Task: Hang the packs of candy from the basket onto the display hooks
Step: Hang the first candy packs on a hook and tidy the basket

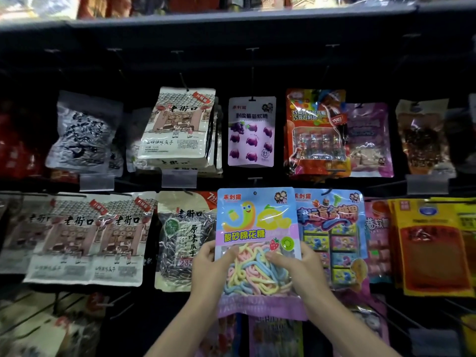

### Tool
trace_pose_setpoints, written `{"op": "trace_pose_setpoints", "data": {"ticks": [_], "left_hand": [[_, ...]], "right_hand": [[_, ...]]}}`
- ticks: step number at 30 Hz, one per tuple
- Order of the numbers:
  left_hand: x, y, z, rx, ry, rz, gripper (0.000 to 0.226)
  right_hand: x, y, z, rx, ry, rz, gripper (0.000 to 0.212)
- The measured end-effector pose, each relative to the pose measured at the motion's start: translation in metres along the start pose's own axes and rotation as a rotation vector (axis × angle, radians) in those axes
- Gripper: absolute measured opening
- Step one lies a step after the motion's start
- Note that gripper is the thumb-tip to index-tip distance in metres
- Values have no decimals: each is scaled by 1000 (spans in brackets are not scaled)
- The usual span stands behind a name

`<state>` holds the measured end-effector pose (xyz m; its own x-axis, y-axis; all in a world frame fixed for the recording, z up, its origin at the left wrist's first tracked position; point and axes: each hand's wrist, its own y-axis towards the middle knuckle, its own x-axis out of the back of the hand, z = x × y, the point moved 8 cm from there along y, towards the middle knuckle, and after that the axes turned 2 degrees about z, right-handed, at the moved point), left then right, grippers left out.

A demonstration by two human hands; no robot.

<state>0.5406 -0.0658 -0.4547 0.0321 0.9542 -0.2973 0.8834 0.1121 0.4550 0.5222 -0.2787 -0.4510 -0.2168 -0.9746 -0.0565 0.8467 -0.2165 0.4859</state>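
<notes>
— What are the fingers doing?
— The left hand [210, 269] is clamping the left edge of the candy pack [257, 222] and the right hand [302, 269] its right edge. Both thumbs are lying on the clear window, and the other fingers are curling behind it, hidden.
— And where is the pack sitting?
— It is standing upright between the hands, before the display rack [257, 60], near the middle of its second row. It is overlapping the blue pack [332, 228] and the seed pack [180, 235], just under the grape gummy pack [251, 132].
</notes>
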Motion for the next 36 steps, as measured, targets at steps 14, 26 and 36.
{"op": "trace_pose_setpoints", "data": {"ticks": [14, 26, 36], "left_hand": [[-7, 31, 7, 27, 103, -13, 22], [-8, 21, 12, -13, 90, -32, 19], [-6, -4, -19, -23, 77, -1, 6]], "right_hand": [[-7, 11, 10, 5, -68, -96, 58], [0, -6, 29, 63, -185, -180, 93], [-5, -10, 34, -77, -157, -138, 89]]}}
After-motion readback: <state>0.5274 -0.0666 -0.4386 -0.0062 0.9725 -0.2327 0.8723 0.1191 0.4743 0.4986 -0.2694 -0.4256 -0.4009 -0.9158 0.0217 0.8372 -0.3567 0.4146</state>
